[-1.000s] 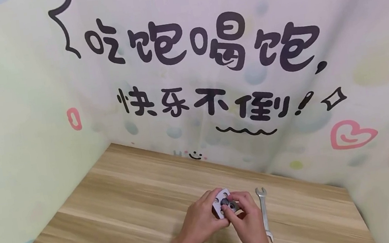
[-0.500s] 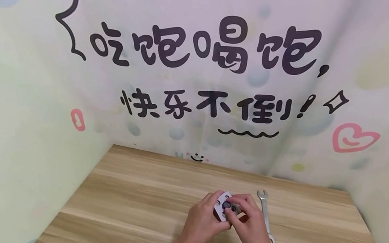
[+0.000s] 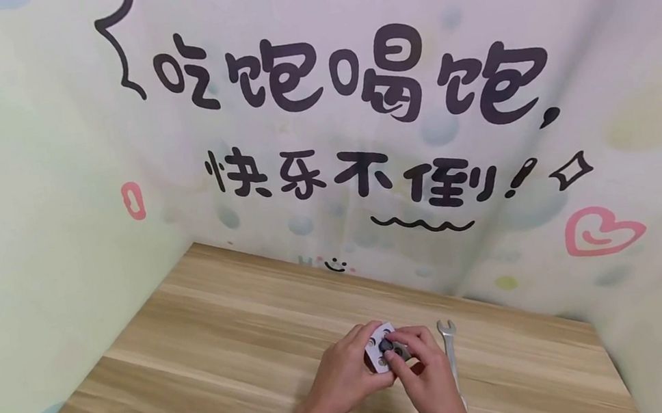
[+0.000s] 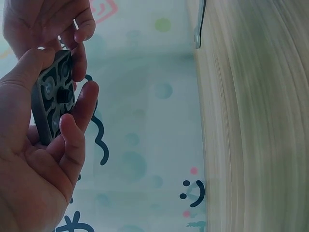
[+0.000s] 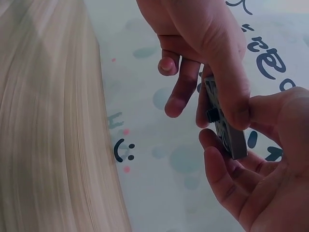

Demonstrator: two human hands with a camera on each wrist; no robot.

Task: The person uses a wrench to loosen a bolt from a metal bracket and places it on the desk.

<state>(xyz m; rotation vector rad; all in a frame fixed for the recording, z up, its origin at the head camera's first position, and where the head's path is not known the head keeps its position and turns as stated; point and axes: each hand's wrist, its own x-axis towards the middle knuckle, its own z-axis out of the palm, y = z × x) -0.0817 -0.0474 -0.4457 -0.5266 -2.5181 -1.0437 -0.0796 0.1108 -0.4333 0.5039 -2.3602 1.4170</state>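
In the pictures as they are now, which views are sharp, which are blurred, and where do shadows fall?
Head view: even, soft light, sharp wall lettering; the small plate and wrench are tiny, with faint shadows under the hands. Left wrist view: the left hand and plate are fairly clear, the table grain smeared. Right wrist view: table streaked with blur, the right hand in mild shade.

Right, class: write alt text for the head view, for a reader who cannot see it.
Two hands hold a small grey plate above a wooden table: the left hand grips it, the right hand pinches a dark part at its centre. A wrench lies alongside.
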